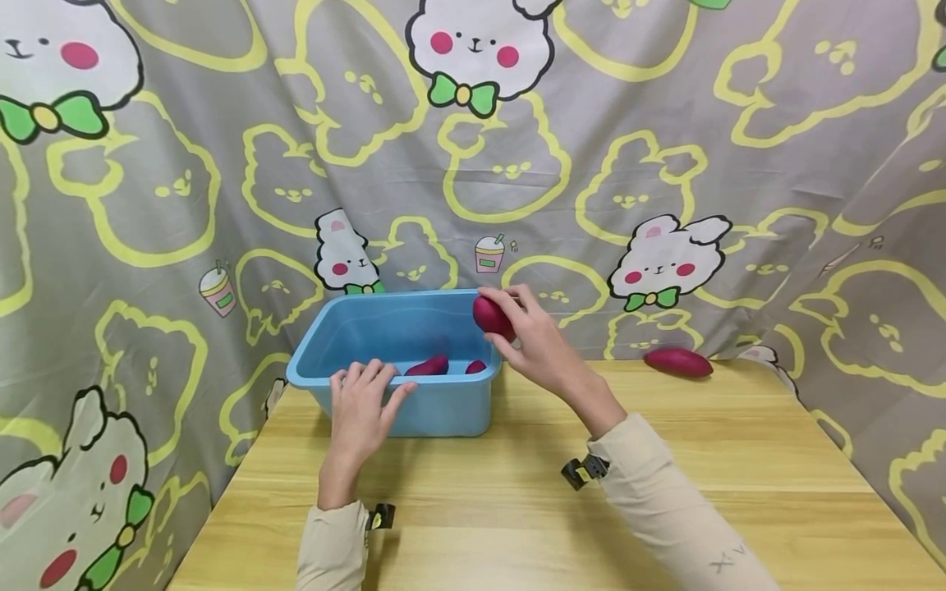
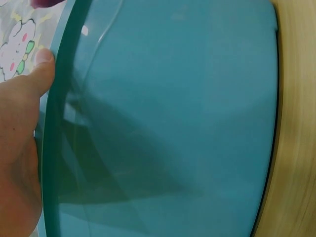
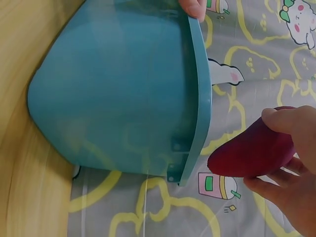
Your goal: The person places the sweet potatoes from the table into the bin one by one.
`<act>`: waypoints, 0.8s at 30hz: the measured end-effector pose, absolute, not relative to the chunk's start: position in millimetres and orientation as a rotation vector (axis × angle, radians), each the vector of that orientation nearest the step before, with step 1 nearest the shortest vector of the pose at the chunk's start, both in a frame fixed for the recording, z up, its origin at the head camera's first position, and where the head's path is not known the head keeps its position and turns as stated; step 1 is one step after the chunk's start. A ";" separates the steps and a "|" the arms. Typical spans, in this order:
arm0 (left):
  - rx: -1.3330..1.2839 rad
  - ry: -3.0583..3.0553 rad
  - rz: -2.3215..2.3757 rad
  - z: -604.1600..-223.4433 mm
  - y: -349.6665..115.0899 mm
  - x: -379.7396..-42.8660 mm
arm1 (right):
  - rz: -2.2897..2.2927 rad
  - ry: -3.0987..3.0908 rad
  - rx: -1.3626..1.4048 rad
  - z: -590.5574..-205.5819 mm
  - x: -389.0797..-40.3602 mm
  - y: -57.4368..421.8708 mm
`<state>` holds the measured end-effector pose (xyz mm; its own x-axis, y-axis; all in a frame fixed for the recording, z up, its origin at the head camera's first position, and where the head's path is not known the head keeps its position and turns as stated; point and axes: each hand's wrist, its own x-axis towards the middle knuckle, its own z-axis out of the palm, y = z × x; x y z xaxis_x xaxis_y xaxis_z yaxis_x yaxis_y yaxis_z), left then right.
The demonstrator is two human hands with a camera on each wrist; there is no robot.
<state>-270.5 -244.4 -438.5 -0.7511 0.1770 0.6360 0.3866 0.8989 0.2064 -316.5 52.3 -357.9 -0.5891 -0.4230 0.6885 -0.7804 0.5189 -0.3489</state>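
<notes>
In the head view my right hand (image 1: 543,345) holds a dark purple-red sweet potato (image 1: 491,318) over the right end of a blue plastic bin (image 1: 414,410). Thumb and fingers grip the sweet potato (image 3: 252,150) from its far end in the right wrist view, its tapered tip pointing toward the bin's rim (image 3: 203,108). My left hand (image 1: 362,410) holds the bin's front rim, fingers bent over it. Along that rim lies the left thumb (image 2: 43,69). Inside the bin are a long sweet potato (image 1: 429,366) and a smaller-looking one (image 1: 476,367), both partly hidden by the front wall.
Another sweet potato (image 1: 678,362) lies at the back right of the wooden table (image 1: 665,460). A grey curtain (image 1: 517,189) with cartoon prints hangs right behind the bin and around the sides.
</notes>
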 end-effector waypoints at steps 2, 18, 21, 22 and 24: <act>-0.403 -2.426 -0.435 -438.2 -244.3 -270.5 | 0.889 -2.215 0.988 -358.1 -317.4 49.1; -0.392 -2.439 -0.438 -437.6 -243.4 -270.3 | 0.907 -2.204 1.056 -364.1 -319.5 28.5; -0.381 -2.451 -0.439 -437.3 -243.1 -269.8 | 0.900 -2.214 1.064 -364.6 -318.7 24.4; -0.379 -2.455 -0.439 -437.3 -243.2 -269.7 | 0.897 -2.221 1.068 -364.8 -318.6 23.0; -0.377 -2.457 -0.436 -437.0 -243.1 -269.6 | 0.887 -2.236 1.073 -365.4 -318.1 20.4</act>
